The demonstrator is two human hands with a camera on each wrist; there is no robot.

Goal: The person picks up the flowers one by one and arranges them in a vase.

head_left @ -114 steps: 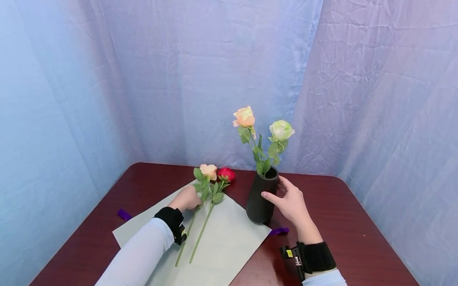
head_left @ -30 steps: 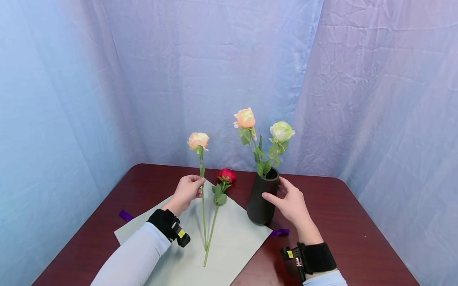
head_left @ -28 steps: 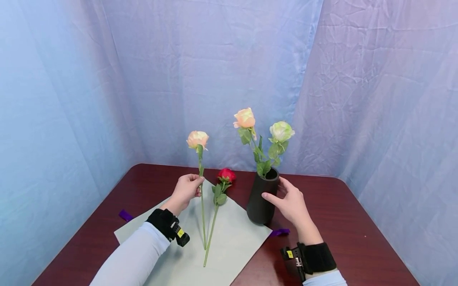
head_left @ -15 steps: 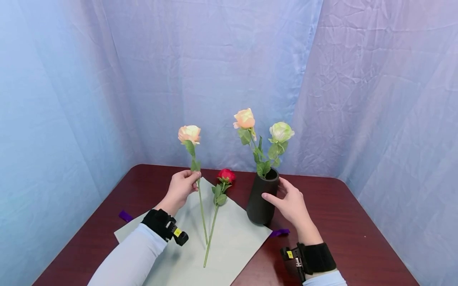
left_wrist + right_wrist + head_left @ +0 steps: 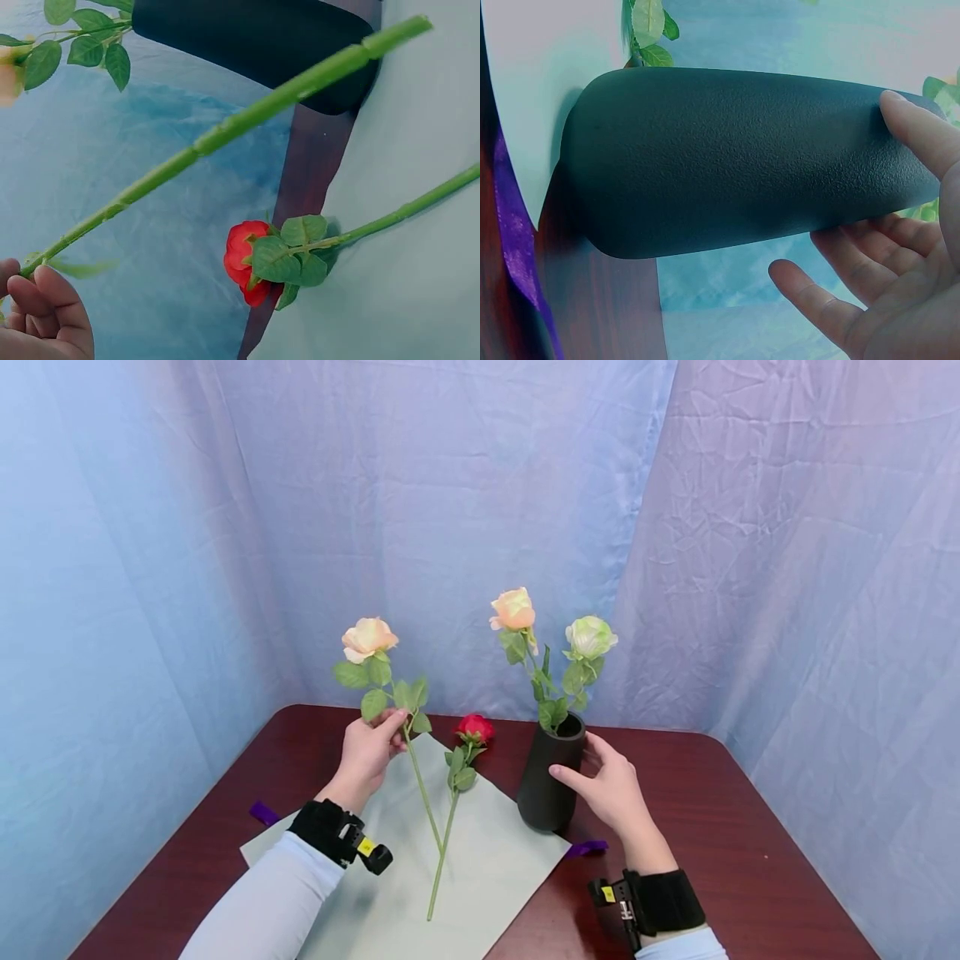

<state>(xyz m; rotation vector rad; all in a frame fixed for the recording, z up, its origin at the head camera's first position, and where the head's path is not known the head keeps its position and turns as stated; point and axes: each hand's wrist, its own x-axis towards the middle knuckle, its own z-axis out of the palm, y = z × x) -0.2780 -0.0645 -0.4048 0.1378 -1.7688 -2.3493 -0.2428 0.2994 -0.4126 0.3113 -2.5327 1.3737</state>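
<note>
My left hand (image 5: 367, 752) pinches the stem of a peach rose (image 5: 369, 639) below its leaves. The bloom leans to the left, and the stem's lower end slants over the paper, crossing the stem of a red rose (image 5: 475, 728) that lies there. The left wrist view shows the bare stem of the peach rose (image 5: 199, 146) close up, raised from the paper. My right hand (image 5: 609, 781) holds a black vase (image 5: 549, 785), thumb on its near side and fingers round its far side. In the vase stand another peach rose (image 5: 513, 609) and a pale green rose (image 5: 590, 636).
Beneath the red rose a sheet of pale grey-green wrapping paper (image 5: 480, 877) covers the middle of the dark red table (image 5: 720, 827). Purple ribbon ends (image 5: 263, 812) show on both sides of the sheet. Blue curtains (image 5: 442, 510) hang close behind and beside the table.
My left hand has lifted the peach rose off the paper, then moved left and slightly up, turning it so its leaves spread out. The right hand stays on the vase.
</note>
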